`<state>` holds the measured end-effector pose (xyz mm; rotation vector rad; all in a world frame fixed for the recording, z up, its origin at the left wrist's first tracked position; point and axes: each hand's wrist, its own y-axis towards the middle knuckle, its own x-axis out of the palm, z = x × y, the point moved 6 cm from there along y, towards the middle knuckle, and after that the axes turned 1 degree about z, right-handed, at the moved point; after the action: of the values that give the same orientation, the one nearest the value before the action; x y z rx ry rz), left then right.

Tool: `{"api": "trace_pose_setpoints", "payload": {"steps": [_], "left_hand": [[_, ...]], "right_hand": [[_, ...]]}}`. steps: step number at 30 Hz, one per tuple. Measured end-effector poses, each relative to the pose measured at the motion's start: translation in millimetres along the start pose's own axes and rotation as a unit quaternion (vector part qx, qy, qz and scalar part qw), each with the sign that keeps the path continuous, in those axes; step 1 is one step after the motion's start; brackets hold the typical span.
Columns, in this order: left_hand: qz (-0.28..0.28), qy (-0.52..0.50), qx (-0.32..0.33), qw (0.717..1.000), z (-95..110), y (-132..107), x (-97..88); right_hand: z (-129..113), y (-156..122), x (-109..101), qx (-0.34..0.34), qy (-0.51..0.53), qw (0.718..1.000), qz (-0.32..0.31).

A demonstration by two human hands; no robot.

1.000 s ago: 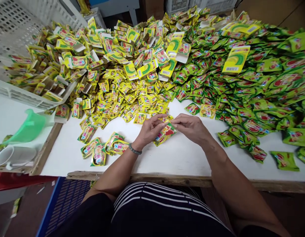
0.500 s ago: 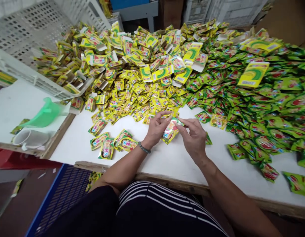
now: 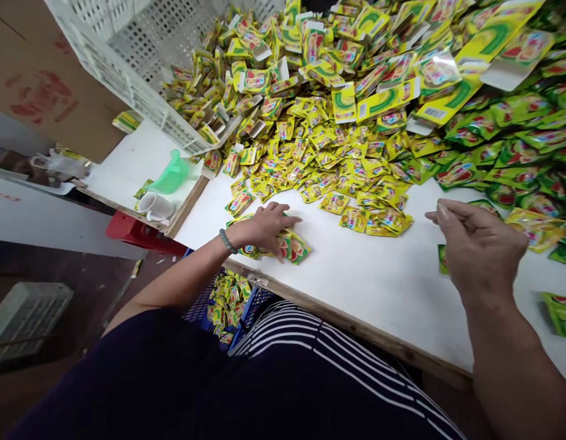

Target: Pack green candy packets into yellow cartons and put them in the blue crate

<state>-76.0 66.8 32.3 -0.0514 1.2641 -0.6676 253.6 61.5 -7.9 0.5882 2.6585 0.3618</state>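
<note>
My left hand [image 3: 263, 227] lies palm down, fingers spread, on a small stack of green-and-yellow packets [image 3: 293, 247] at the white table's [image 3: 379, 287] front left edge. My right hand [image 3: 478, 247] hovers above the table to the right, fingers loosely bent and apart, and I see nothing in it. A green packet [image 3: 442, 259] peeks out from under it. A big heap of small yellow packets [image 3: 338, 159] lies behind both hands, and green packets [image 3: 516, 153] are heaped at the right.
A white perforated crate [image 3: 127, 85] leans at the back left, spilling folded cartons [image 3: 384, 101]. A green scoop [image 3: 170, 174] and a white cup [image 3: 154, 206] sit on a side board. A blue crate [image 3: 225, 299] of packets is below the table edge.
Both hands held one packet together; now they are apart. My left hand moved left and down onto the small stack, and my right hand drew off to the right. The view swung left.
</note>
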Motion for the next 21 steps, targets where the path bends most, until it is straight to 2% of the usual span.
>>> {"api": "trace_pose_setpoints", "payload": {"steps": [2,5,8,11,13,16,19,21], "left_hand": [[-0.037,0.085,0.010,0.996,-7.5,-4.0,10.6],[-0.074,0.146,0.024,0.986,-10.4,0.4,18.8],[-0.075,0.151,0.037,0.985,-9.4,4.4,18.7],[-0.068,0.095,0.062,0.991,-8.0,1.1,21.0],[-0.035,0.037,0.061,0.997,-11.1,-3.7,17.3],[0.086,-0.048,0.017,0.995,-28.1,-20.7,-9.9],[0.212,-0.093,-0.080,0.970,-63.1,-65.0,-51.9],[0.225,-0.077,-0.171,0.956,-93.3,-109.5,-69.4]], "right_hand": [[-3.1,-1.0,1.0,-0.019,-0.057,0.998,-0.006],[-5.4,-3.4,4.2,-0.056,-0.133,0.989,-0.011],[-0.9,-3.9,7.8,-0.079,-0.154,0.985,-0.015],[4.7,-3.4,10.8,-0.090,-0.161,0.983,-0.025],[6.6,-3.6,12.4,-0.097,-0.168,0.980,-0.031],[7.6,-4.4,13.0,-0.110,-0.171,0.979,-0.033],[5.6,-6.0,11.2,-0.131,-0.171,0.976,-0.026],[0.8,-8.3,10.4,-0.163,-0.175,0.971,-0.025]]}}
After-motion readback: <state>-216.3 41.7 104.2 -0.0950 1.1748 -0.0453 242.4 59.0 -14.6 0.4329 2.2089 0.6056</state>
